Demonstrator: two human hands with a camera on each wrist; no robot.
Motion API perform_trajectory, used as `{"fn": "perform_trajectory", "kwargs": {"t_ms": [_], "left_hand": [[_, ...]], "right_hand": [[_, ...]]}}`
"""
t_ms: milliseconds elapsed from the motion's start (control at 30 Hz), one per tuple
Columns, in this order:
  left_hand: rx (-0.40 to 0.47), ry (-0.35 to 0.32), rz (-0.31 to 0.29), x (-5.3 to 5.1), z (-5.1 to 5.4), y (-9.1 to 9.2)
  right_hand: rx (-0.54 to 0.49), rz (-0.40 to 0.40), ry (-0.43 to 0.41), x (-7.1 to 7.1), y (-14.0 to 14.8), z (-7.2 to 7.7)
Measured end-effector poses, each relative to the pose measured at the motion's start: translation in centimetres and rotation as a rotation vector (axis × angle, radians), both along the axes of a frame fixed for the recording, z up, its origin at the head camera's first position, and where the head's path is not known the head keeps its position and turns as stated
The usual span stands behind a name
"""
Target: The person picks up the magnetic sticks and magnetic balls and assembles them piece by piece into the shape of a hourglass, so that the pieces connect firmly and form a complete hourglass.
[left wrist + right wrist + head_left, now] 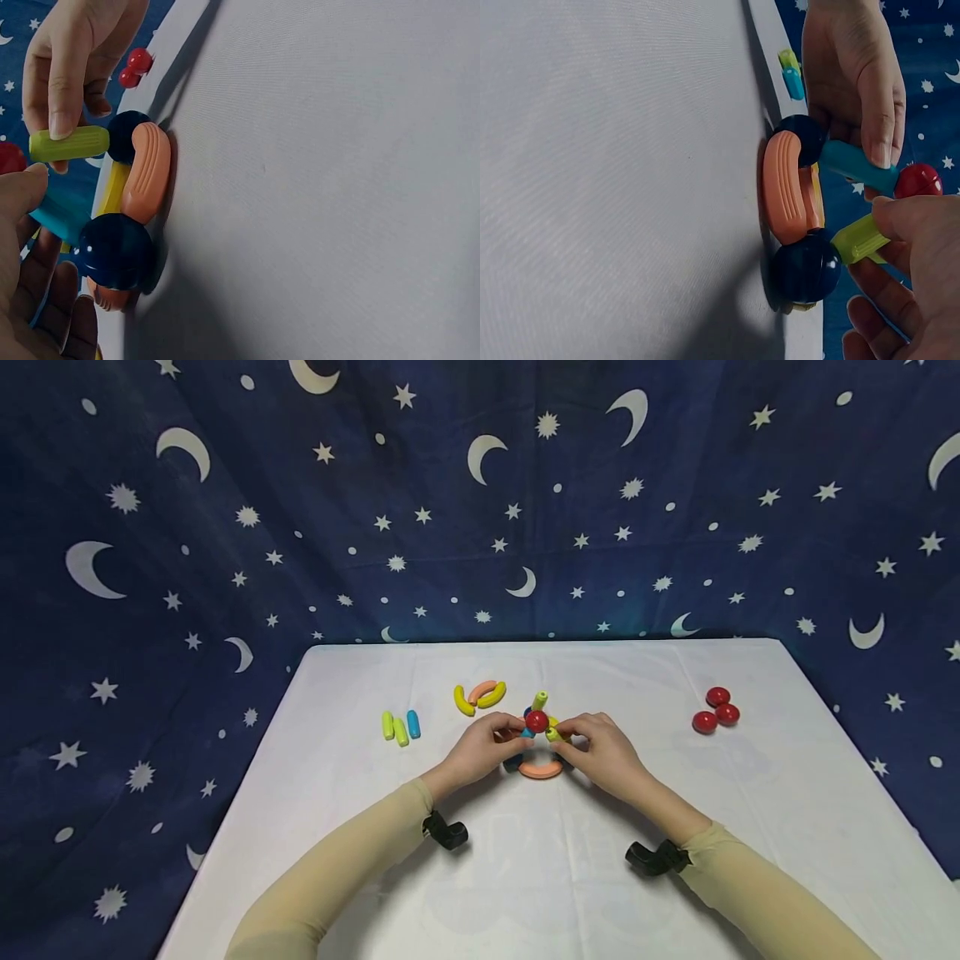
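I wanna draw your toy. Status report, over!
Left fingers pinching blue stick. Right fingers pinching green stick. Red ball touching blue stick. Loose red balls well aside.

Backdrop [450, 539] is dark blue, patterned with pale moons, stars and dots. Bench [540, 877] is plain white; sleeves [360, 852] are beige. Rods [86, 146] show turquoise and lime green; balls [116, 251], navy and red; curved pieces [782, 187], salmon and yellow.

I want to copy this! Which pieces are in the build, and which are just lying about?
In the build: red ball, dark blue balls, lime rods, turquoise rod, orange curved rods, yellow curved rod.

Lying about: three red balls, two lime rods, one turquoise rod, two yellow curved rods, one orange curved rod.
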State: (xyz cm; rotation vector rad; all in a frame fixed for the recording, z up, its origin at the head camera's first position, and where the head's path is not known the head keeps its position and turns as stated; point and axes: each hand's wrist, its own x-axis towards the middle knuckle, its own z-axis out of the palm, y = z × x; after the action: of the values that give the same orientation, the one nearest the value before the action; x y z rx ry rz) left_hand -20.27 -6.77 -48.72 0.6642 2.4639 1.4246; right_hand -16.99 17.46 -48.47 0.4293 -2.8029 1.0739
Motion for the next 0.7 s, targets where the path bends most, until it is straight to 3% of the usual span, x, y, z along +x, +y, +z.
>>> {"fn": "perform_trajectory", "kwargs": {"t_ms": [233,400,533,700], "left_hand": [[-0.015,-0.011,-0.013,0.0,0.0,0.3],[-0.02,-0.013,-0.015,0.1,0.0,0.4],[-0.038,0.006,-0.005,0.1,-0.2,0.3],[-0.177,0.105,0.015,0.3,-0.8,0.4]], "right_hand": [[0.015,0.004,-0.01,-0.1,-0.1,0.0],[-0.088,-0.017,-0.055,-0.7,0.8,0.4],[-0.162,-0.029,-0.103,-2.5,1.1,0.5],[-0.157,0.128,-0.296,-5.4,0.6,-0.2]]}}
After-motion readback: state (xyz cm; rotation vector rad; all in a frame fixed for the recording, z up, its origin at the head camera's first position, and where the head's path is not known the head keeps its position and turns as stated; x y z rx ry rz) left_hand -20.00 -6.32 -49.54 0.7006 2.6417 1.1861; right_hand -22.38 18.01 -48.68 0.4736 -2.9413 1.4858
